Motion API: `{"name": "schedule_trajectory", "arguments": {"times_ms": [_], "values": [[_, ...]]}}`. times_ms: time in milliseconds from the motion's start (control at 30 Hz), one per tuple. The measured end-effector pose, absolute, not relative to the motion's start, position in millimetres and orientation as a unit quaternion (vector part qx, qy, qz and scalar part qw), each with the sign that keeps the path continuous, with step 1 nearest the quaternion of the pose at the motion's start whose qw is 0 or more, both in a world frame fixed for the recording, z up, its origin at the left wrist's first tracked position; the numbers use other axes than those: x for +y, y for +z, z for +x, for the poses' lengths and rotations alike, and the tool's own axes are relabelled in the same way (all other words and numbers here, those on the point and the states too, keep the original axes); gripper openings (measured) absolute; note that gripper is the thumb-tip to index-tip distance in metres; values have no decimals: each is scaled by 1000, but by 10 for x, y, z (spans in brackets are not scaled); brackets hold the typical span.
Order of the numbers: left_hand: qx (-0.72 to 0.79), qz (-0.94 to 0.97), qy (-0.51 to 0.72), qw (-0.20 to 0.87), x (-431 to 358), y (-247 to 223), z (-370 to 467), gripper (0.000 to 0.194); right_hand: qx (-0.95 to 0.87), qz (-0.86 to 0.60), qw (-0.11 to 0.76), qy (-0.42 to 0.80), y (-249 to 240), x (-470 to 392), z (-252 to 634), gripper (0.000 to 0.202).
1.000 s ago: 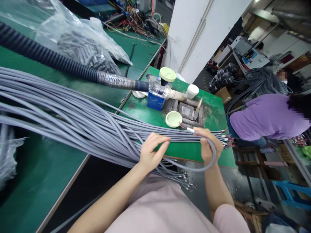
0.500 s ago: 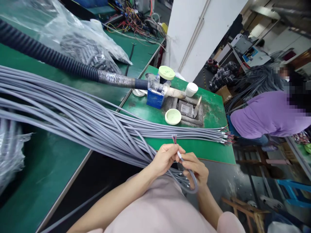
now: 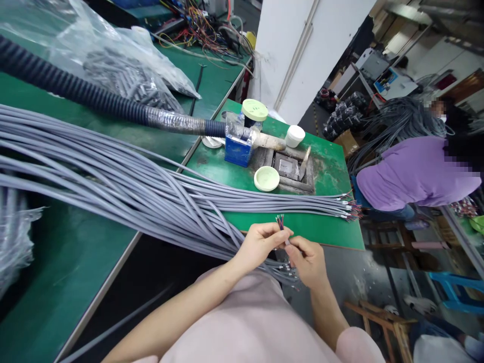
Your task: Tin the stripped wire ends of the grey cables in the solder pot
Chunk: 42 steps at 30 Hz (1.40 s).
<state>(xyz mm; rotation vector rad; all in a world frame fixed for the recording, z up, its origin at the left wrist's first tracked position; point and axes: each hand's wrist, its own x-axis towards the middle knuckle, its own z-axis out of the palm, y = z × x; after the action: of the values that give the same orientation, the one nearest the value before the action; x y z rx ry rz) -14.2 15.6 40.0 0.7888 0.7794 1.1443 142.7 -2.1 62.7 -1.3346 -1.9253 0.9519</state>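
Between thumb and fingers, my left hand (image 3: pixel 262 243) pinches the end of a grey cable, whose thin coloured wires (image 3: pixel 280 222) fan out upward past the fingertips. My right hand (image 3: pixel 308 259) is closed on the same cable just below, close against the left fingertips; most of the cable there is hidden by the fingers. Behind and left of the hands stretches a thick bundle of grey cables (image 3: pixel 151 186). Some of its stripped ends (image 3: pixel 350 207) lie on the green table at the right, and other ends (image 3: pixel 287 272) hang under my hands.
A solder pot (image 3: pixel 289 167) is set in the green table (image 3: pixel 328 232), with a scraper (image 3: pixel 304 164) across it. Around it are a pale shallow dish (image 3: pixel 266 179), a white tub (image 3: pixel 295 135), a blue box (image 3: pixel 237 150) and a black hose (image 3: pixel 113 103). A co-worker in purple (image 3: pixel 408 174) bends at right.
The cable's wire end has shifted slightly right and its wires are more spread. My right fingers have closed in nearer the left, and the cable loop below them no longer shows.
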Motion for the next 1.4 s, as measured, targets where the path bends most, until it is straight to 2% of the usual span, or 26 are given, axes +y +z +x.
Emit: {"name": "schedule_trajectory", "arguments": {"times_ms": [200,567,867,1400], "values": [[342,249,544,725,157,319,-107,27,-705,-514,311,378,537,-53,1437,19],[350,238,565,708,159,278,-71,28,-681,-522,336,388,458,-88,1403,20],[320,186,555,745,153,238,-42,26,-643,-538,368,402,422,-87,1376,22],[335,206,536,747,150,201,-15,23,-618,-551,376,416,413,-100,1393,26]]}}
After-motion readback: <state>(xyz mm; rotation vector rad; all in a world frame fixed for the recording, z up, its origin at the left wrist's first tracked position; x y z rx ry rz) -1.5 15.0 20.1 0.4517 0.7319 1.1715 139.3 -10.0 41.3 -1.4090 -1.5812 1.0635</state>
